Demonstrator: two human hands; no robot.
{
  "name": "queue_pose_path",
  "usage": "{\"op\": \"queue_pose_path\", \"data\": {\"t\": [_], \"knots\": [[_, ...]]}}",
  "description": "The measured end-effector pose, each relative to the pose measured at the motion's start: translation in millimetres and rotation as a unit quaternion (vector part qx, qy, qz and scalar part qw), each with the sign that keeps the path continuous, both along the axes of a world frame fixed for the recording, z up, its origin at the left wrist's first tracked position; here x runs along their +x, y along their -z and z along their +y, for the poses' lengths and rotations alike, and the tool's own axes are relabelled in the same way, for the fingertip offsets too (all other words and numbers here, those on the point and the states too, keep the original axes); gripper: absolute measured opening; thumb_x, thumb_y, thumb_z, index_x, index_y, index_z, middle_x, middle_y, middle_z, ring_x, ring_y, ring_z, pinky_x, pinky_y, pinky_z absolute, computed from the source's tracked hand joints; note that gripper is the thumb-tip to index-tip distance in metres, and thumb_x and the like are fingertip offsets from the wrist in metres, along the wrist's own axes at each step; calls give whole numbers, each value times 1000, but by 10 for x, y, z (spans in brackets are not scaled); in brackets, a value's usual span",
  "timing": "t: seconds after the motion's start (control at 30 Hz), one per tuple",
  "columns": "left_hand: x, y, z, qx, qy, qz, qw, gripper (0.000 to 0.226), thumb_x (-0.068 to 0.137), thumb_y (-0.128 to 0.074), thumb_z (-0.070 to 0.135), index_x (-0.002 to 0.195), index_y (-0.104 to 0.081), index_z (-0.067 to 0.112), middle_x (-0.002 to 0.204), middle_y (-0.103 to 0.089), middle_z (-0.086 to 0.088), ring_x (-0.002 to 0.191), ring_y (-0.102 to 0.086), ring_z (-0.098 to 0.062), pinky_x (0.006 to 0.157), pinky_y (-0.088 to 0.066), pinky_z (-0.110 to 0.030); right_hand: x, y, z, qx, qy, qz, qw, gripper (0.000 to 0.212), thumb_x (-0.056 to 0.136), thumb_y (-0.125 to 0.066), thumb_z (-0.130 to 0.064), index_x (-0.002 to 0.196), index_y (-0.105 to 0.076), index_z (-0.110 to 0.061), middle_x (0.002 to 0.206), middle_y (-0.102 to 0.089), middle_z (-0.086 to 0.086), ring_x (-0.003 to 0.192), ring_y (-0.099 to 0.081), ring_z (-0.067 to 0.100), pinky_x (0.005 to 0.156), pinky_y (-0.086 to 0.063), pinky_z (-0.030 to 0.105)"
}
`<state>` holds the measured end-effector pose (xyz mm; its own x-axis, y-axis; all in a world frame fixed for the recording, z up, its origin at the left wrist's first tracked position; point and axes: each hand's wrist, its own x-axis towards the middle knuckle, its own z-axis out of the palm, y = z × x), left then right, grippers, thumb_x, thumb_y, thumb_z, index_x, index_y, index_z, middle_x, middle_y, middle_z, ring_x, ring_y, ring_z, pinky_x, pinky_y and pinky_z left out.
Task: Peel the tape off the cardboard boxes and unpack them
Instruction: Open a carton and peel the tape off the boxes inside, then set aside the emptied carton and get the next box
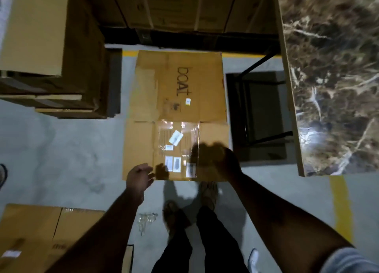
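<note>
a flattened box (178, 108) lies on the grey floor (67, 149) straight ahead, a clear tape patch (178, 145) with white labels on its near half. the left hand (139, 178) hovers at the box's near left corner, fingers loose and spread, holding nothing. the right hand (217, 160) is over the near right part of the box at the tape's right edge; it is blurred and dark, so i cannot tell whether it grips anything. crumpled tape (146, 221) lies on the floor near the feet. another box (30, 231) sits near left, stacked boxes (51, 47) far left, a marble table (332, 78) to the right.
</note>
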<state>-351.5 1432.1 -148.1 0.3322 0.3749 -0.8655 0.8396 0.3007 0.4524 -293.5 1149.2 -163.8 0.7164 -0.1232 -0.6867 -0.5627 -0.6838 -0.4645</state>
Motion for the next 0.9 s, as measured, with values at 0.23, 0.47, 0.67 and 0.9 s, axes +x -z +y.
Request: {"op": "queue_pose_path", "data": {"t": [0.23, 0.47, 0.67, 0.9], "knots": [[-78, -1313, -309, 54, 259, -164, 950, 26, 104, -53, 6, 101, -69, 26, 96, -75, 7, 88, -70, -14, 77, -52, -31, -269, -1438, 393, 139, 0, -133, 981, 44, 93, -62, -40, 127, -69, -14, 124, -72, 3, 106, -70, 20, 90, -56, 34], [-294, -2865, -733, 76, 376, -328, 863, 22, 103, -56, 6, 108, -71, 22, 97, -77, 6, 90, -73, -13, 83, -56, -26, -830, -3191, 140, 226, 105, -278, 928, 16, 99, -65, -21, 111, -72, -28, 103, -76, -11, 93, -71, 5, 82, -55, 19], [-321, -3572, -1670, 53, 442, -405, 799, 21, 104, -54, 5, 113, -69, 19, 103, -76, -3, 91, -73, -17, 79, -54, -22, -1228, -3811, -752, 244, 163, -306, 906, 18, 94, -63, -19, 109, -72, -26, 103, -78, -6, 96, -73, 18, 88, -59, 39], [-347, -3847, -3715, 11, 537, -443, 718, 21, 103, -58, 11, 113, -71, 25, 104, -77, 1, 99, -72, -14, 89, -56, -31, -1851, -4008, -2742, 214, 270, -351, 871, 18, 103, -60, -14, 107, -70, -29, 104, -77, -1, 88, -75, 14, 80, -58, 26]]}}
